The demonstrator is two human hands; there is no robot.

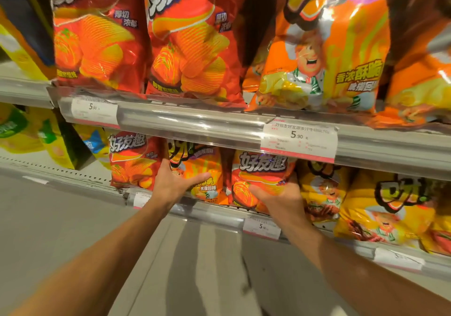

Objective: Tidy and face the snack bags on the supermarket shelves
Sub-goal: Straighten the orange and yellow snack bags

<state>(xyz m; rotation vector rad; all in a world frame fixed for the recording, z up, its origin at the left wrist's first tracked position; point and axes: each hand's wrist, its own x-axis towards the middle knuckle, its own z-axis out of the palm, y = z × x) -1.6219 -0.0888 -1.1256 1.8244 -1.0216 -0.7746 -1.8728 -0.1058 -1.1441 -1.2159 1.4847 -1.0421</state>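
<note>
I've got both hands on the lower shelf, mid-facing step I'd say. Left hand wraps the orange bag, thumb across its front, fingers tucked behind its left edge. Right hand grips the red bag just beside it, thumb on the front near the bottom, fingers round the right side. Both bags stand upright at the shelf lip, the orange one sitting a bit behind its neighbours. Next, prob. pull the orange one fwd & square both flush w/ the front rail. Red bags read 好友趣; upper ones add 厚切 浓郁. Big orange bag up top reads 香浓酥脆. Price tag shows 5.90; smaller print too blurred.
</note>
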